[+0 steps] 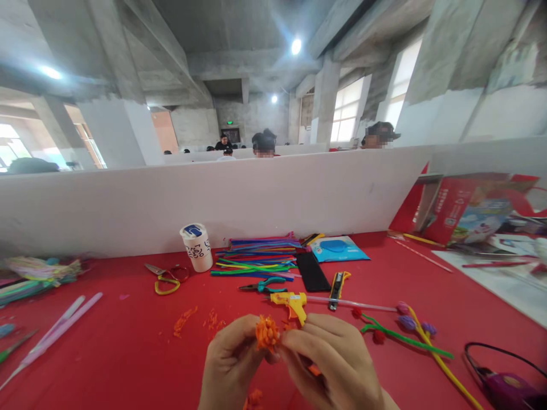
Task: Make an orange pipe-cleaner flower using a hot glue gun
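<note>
While the left hand (234,359) pinches an orange tuft (267,334) over the tabletop (141,364), toward its near edge, the right hand (331,353) bunches against the tuft's side, though I can't tell what it grips; a light, steady touch should, I think, keep the tuft uncrushed.

Beyond fingers (243,328): glue gun (294,302), probable obstacle

On the red flat tabletop (128,341), seen from the orange shaggy pompom (267,333): white cylindrical cup (199,250) at eleven o'clock, yellow plastic glue gun (294,302) at one, green fuzzy stem (405,340) at three.
</note>
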The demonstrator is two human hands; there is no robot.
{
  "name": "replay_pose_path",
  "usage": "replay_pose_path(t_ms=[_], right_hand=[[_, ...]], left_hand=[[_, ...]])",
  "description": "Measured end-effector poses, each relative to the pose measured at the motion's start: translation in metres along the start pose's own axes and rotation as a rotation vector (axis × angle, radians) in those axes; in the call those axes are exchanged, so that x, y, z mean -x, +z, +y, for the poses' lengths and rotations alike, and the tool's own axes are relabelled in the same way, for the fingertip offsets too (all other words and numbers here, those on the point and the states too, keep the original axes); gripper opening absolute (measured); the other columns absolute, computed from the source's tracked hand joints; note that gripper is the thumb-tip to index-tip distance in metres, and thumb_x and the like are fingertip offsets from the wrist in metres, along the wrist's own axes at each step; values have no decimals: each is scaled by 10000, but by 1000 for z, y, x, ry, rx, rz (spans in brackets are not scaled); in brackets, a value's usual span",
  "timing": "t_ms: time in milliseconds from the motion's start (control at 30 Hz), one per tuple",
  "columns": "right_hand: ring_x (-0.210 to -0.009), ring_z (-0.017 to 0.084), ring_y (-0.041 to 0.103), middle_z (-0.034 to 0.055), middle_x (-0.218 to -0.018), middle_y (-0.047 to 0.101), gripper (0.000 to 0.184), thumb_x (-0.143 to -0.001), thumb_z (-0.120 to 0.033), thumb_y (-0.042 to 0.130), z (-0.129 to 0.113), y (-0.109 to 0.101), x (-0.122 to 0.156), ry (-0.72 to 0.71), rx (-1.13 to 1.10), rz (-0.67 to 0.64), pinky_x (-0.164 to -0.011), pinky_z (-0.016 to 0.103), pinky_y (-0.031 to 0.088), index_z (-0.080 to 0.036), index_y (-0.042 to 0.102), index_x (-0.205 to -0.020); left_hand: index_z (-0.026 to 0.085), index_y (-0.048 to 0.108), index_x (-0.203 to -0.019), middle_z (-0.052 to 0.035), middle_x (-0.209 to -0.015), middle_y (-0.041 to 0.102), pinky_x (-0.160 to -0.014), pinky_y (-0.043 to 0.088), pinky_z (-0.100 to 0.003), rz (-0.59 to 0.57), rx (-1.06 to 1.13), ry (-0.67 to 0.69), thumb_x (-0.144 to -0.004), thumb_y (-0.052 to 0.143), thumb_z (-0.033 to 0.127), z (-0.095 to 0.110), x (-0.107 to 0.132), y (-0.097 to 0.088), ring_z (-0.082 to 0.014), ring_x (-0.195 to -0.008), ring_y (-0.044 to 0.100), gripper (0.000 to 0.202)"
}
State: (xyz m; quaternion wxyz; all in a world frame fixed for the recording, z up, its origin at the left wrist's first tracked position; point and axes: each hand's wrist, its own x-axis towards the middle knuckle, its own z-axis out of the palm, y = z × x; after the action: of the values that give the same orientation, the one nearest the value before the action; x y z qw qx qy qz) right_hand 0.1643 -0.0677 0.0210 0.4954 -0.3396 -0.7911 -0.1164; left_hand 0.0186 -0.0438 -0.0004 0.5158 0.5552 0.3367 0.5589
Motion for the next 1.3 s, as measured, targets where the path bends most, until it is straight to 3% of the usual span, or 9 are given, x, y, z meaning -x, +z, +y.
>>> replay_pose_path(t_ms=[267,400,467,533,700,833,1033,1200,1300], right_hand=[[-473,113,547,-7,-527,596,137,-781,-85,509,-10,-5,1,-73,61,25,-511,230,447,-190,572,-843],[-447,104,520,-27,-513,571,86,-804,-151,487,-1,-9,1,76,57,137,-504,221,428,-207,552,-803],[-444,106,515,-25,-506,550,159,-841,-225,418,19,-6,2,345,140,-17,-477,215,403,-206,556,-762],[-563,149,589,14,-595,610,248,-860,-317,377,47,4,8,758,379,-493,-509,235,403,-199,578,-776],[-674,239,640,115,-672,659,153,-720,-279,610,101,51,40,947,431,-755,-543,268,425,-126,617,-711],[-817,175,603,74,-893,631,250,-840,-308,511,111,79,61,1025,431,-741,-714,326,463,-111,559,-986],[-871,164,572,55,-1051,564,263,-858,-317,497,121,79,72,1188,305,-714,-745,369,477,-156,528,-1064],[-663,167,583,43,-689,596,284,-826,-378,491,125,65,56,1233,34,-497,-612,295,454,-122,588,-752],[-592,148,566,23,-661,576,386,-818,-489,383,115,46,37,1215,-197,-283,-519,242,424,-143,552,-840]], left_hand=[[247,718,-684,-18,-683,664,-618,449,-234,-9,-56,198,-678,672,252,0,1,-1,-176,-647,594,47],[259,714,-686,-25,-716,672,-614,447,-247,0,-52,240,-700,653,272,1,0,-1,-170,-632,589,64],[259,715,-690,-29,-711,670,-607,444,-253,3,-54,244,-711,641,293,1,-1,-2,-168,-621,583,84],[254,714,-680,-33,-702,663,-591,439,-256,6,-42,233,-716,634,310,0,-1,-2,-164,-600,572,104],[225,715,-658,-43,-680,637,-565,428,-263,17,1,168,-700,653,289,-5,-2,-4,-153,-558,546,98],[192,710,-642,-46,-631,626,-517,414,-249,24,123,74,-670,670,355,-3,-4,-4,-142,-526,530,170],[137,675,-627,-11,-515,596,-412,338,-145,53,386,-299,-659,699,282,-1,-12,-5,-56,-428,471,150],[112,630,-630,39,-434,518,-314,198,-121,-55,552,-462,-629,717,294,-4,-20,-11,9,-292,311,202],[106,623,-686,49,-467,517,-311,188,-115,-69,620,-504,-656,696,267,-1,-20,-11,27,-286,259,179]])
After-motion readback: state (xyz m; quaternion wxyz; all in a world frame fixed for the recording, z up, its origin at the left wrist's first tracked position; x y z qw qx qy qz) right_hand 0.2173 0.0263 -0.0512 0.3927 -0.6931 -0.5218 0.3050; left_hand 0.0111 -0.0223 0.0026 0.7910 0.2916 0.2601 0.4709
